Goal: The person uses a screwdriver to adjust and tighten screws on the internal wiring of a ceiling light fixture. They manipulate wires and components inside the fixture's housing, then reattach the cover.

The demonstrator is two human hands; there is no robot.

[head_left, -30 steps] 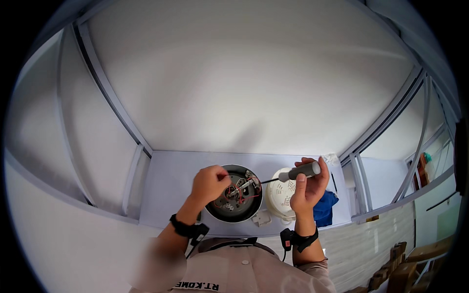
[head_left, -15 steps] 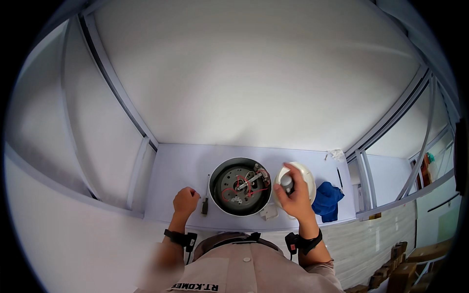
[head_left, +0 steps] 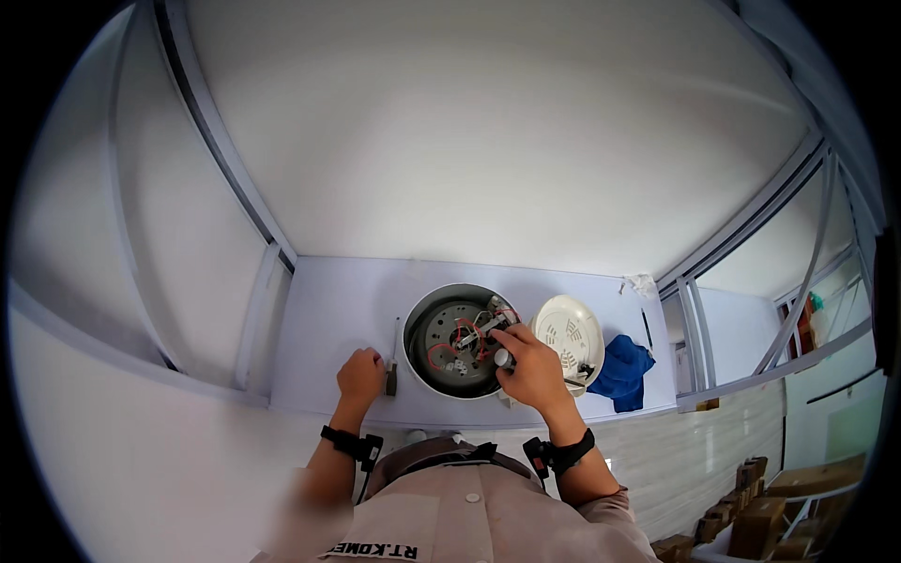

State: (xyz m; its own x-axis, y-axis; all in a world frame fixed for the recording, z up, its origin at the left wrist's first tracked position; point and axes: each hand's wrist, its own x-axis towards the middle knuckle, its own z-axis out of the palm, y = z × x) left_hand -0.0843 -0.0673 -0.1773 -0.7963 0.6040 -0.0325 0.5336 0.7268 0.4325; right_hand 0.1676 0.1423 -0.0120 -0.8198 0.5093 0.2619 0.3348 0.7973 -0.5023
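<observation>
An open round metal appliance housing [head_left: 409, 361] stands on the table, with red wires [head_left: 440, 356] and a perforated metal disc [head_left: 450, 328] inside. At its right rim, my right hand [head_left: 535, 371] is closed around a small grey-white cylindrical piece [head_left: 505, 358], the fingers reaching over the rim. Left of the housing, my left hand [head_left: 360, 377] is curled into a fist; what it holds, if anything, is hidden. Right beside that fist lies a screwdriver [head_left: 391, 380] with a dark handle. A cream slotted round cover [head_left: 560, 314] lies to the right of the housing.
A crumpled blue cloth [head_left: 622, 372] lies right of the cover. Farther back are a thin black stick-like tool [head_left: 646, 327] and crumpled white material [head_left: 642, 285]. White panels and metal frames [head_left: 690, 310] bound the table [head_left: 328, 291]. Cardboard boxes [head_left: 751, 521] stand on the floor at right.
My right hand has moved left from above the cream cover to the housing's right rim, carrying the grey-white piece. The cover is now uncovered to view. My left hand stays a fist.
</observation>
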